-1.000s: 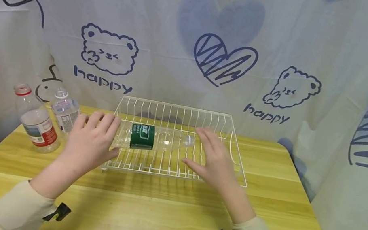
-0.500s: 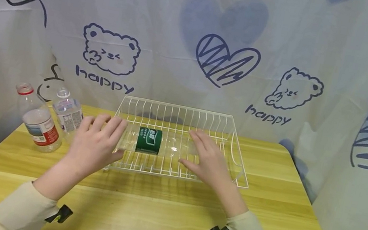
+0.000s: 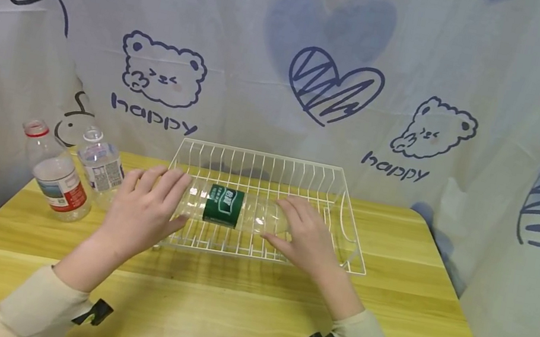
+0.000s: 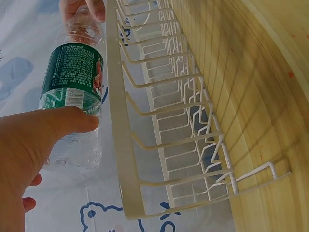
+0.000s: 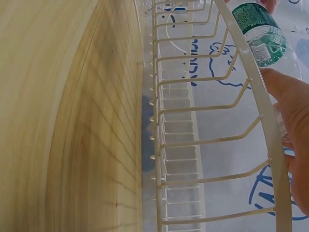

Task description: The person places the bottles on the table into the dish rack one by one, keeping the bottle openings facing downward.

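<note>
Curling round the base end of a clear bottle with a green label [image 3: 223,206], the left hand's [image 3: 140,213] fingers grip it, thumb on the near side, and the right hand's [image 3: 311,237] fingers are wrapped round its neck end. Between them the bottle lies sideways, over a white wire dish rack [image 3: 228,254]. Off to the left, a red-labelled bottle [image 3: 62,193] and another clear bottle [image 3: 108,174] stand on the wooden table [image 3: 216,321]; a doodled cloth [image 3: 253,15] hangs behind.

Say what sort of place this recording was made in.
Probably an indoor recording booth, though I can't be certain: patterned cloth hangs behind and on both sides of a wooden table, and a white wire rack stands on it.
</note>
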`<action>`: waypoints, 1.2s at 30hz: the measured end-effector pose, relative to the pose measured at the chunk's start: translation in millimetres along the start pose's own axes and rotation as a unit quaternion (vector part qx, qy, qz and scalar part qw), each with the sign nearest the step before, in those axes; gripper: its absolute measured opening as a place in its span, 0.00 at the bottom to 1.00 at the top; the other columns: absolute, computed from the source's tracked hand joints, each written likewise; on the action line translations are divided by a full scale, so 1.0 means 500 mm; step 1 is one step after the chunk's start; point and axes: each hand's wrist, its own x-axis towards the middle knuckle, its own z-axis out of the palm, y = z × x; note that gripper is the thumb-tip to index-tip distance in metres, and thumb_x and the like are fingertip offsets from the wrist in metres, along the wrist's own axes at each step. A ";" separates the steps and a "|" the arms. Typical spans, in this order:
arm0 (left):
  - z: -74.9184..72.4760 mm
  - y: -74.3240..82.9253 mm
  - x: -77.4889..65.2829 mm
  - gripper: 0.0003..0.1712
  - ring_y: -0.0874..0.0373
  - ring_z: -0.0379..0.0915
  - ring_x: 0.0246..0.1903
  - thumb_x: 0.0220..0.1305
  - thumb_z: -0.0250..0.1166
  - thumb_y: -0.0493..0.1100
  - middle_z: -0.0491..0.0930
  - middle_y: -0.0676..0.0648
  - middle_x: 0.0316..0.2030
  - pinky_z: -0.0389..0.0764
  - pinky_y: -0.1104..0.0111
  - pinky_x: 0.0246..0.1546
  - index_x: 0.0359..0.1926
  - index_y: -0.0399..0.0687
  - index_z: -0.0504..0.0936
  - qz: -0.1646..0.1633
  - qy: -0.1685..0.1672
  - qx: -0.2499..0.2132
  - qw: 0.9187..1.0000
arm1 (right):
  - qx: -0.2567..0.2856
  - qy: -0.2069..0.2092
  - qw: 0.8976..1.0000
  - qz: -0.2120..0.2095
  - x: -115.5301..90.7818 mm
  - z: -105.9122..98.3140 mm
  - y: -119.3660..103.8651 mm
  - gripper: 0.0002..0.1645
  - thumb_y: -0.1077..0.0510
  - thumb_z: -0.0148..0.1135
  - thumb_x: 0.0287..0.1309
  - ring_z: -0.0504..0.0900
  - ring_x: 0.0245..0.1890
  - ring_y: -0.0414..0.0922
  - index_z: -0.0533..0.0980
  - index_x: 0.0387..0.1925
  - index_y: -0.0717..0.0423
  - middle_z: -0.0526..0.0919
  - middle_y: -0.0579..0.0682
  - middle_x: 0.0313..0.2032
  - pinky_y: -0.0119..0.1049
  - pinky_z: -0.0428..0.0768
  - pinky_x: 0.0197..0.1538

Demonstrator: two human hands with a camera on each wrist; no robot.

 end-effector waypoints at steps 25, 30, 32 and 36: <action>-0.009 0.026 0.021 0.44 0.39 0.67 0.54 0.51 0.68 0.64 0.74 0.37 0.56 0.68 0.46 0.50 0.63 0.44 0.72 -0.192 0.037 -0.156 0.968 | 0.037 0.082 0.991 0.104 -0.020 -0.006 -0.015 0.39 0.41 0.73 0.43 0.80 0.47 0.54 0.75 0.50 0.65 0.82 0.60 0.45 0.46 0.79 0.54; -0.006 0.044 0.031 0.42 0.39 0.67 0.53 0.53 0.65 0.70 0.77 0.38 0.52 0.66 0.47 0.53 0.57 0.43 0.76 -0.293 0.000 -0.226 0.929 | 0.034 0.091 0.988 0.124 -0.027 -0.003 -0.025 0.38 0.41 0.73 0.44 0.79 0.45 0.53 0.76 0.47 0.65 0.82 0.58 0.43 0.45 0.79 0.53; -0.004 0.052 0.038 0.39 0.41 0.67 0.52 0.54 0.66 0.69 0.78 0.39 0.51 0.64 0.48 0.54 0.55 0.43 0.78 -0.334 -0.021 -0.256 0.907 | 0.030 0.094 0.987 0.128 -0.029 -0.002 -0.029 0.38 0.41 0.74 0.43 0.79 0.45 0.53 0.76 0.47 0.65 0.82 0.59 0.43 0.46 0.79 0.54; 0.001 0.066 0.053 0.34 0.42 0.66 0.51 0.56 0.66 0.66 0.77 0.40 0.50 0.62 0.47 0.55 0.53 0.44 0.79 -0.399 -0.062 -0.298 0.865 | 0.025 0.100 0.987 0.127 -0.031 -0.001 -0.035 0.39 0.41 0.74 0.43 0.80 0.46 0.54 0.76 0.47 0.66 0.81 0.59 0.43 0.47 0.78 0.55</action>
